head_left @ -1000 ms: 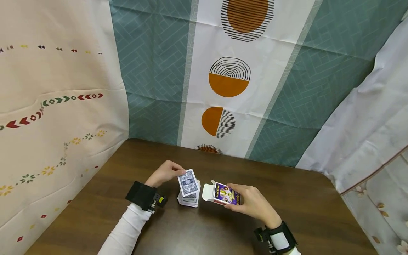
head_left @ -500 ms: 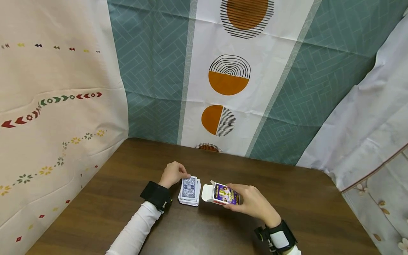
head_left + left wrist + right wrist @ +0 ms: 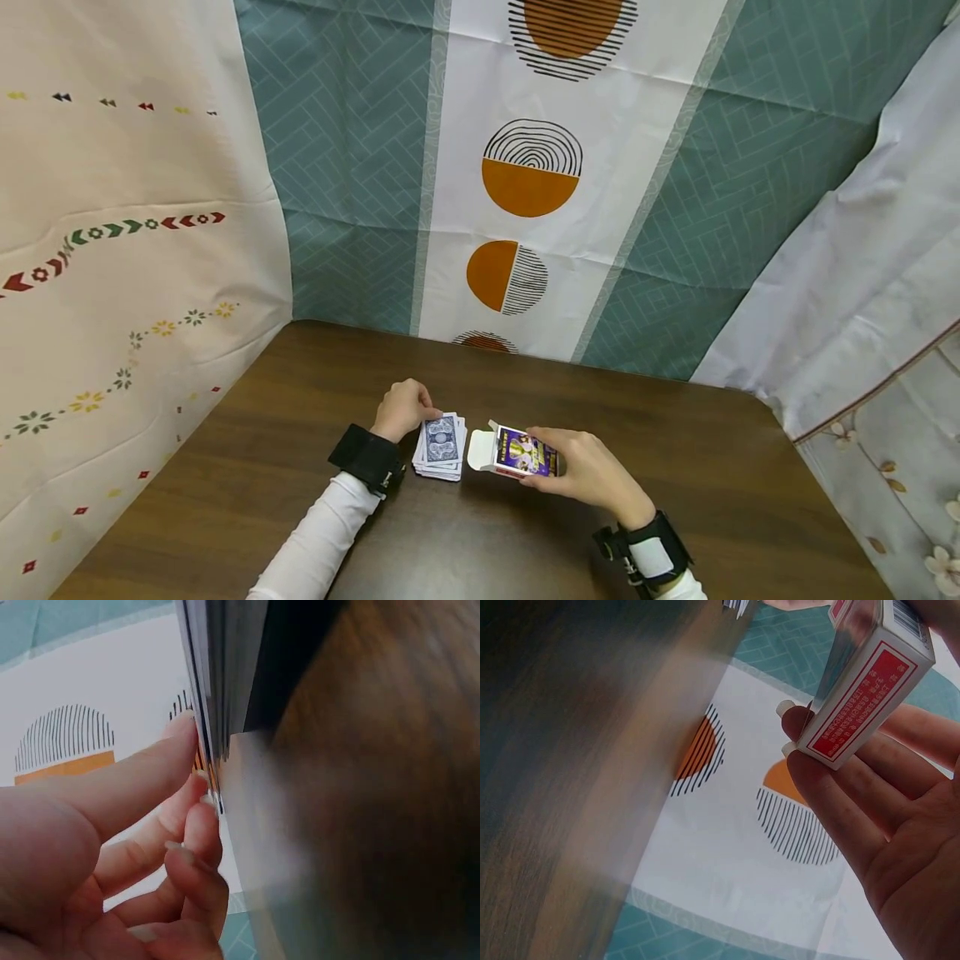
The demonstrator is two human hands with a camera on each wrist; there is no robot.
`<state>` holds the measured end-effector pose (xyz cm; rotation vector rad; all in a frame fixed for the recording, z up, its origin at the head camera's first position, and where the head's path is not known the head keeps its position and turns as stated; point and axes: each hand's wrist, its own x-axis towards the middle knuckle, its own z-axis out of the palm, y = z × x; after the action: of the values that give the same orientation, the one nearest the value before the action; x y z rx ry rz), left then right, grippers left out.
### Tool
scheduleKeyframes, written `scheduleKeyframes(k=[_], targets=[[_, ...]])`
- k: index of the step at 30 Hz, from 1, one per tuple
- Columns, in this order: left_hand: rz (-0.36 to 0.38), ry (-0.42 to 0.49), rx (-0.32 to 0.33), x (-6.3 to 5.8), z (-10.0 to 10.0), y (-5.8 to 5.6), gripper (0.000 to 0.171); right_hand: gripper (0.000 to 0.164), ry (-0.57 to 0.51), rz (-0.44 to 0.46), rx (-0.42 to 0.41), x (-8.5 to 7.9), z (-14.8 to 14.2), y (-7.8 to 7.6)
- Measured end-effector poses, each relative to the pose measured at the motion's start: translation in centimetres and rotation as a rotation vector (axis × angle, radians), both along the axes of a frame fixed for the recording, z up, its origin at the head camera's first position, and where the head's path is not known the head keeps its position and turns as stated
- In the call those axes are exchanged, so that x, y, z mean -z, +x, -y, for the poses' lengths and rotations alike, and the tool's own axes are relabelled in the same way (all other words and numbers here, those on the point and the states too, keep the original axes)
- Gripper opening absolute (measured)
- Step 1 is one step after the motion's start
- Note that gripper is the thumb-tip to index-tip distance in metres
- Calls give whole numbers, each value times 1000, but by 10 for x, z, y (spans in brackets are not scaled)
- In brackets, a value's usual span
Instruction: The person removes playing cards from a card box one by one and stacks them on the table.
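A stack of playing cards (image 3: 437, 471) with uneven edges lies on the table, the top card (image 3: 441, 439) showing a blue patterned back. My left hand (image 3: 403, 408) pinches that top card at its far left corner. In the left wrist view the stack's layered edges (image 3: 225, 667) stand beside the thumb (image 3: 154, 776), with the other fingers curled at the card's end. To the right of the stack, my right hand (image 3: 592, 471) grips a purple and white card box (image 3: 525, 452), its white flap open towards the cards. The right wrist view shows the box's red printed side (image 3: 866, 701).
The dark wooden table (image 3: 465, 558) carries both things. Patterned cloth (image 3: 517, 192) hangs along the back edge, with cream cloth (image 3: 150, 267) at the left and white cloth (image 3: 847, 275) at the right. Black camera straps (image 3: 367, 460) wrap both wrists.
The left hand has lowered the tilted card flat onto the stack, moving slightly right, then held still there. The right hand and box have stayed in place; the head view has shifted a little.
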<state>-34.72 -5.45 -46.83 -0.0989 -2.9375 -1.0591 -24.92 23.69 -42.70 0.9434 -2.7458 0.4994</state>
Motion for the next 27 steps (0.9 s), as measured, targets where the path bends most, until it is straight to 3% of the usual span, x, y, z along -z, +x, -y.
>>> scheduleKeyframes(k=[2, 4, 6, 9, 12, 17, 22, 27], targets=[[-16, 6, 7, -4, -2, 3, 21, 63, 2, 0, -3, 0, 0, 0], [-44, 45, 63, -11, -6, 7, 20, 63, 1, -2, -2, 0, 0, 0], [-46, 130, 186, -24, -11, 16, 20, 64, -3, 6, 5, 0, -1, 0], [8, 247, 393, -44, -22, 34, 17, 65, -11, 15, 19, -1, -3, 1], [47, 263, 492, -57, -36, 52, 14, 66, -18, 18, 24, -3, -4, 1], [16, 220, 471, -56, -51, 66, 18, 65, -27, -28, 1, -5, -3, 0], [4, 216, 429, -51, -58, 70, 23, 64, -31, -76, -11, -6, -2, 1], [31, 219, 437, -45, -60, 70, 23, 63, -26, -60, -15, -7, -2, 5]])
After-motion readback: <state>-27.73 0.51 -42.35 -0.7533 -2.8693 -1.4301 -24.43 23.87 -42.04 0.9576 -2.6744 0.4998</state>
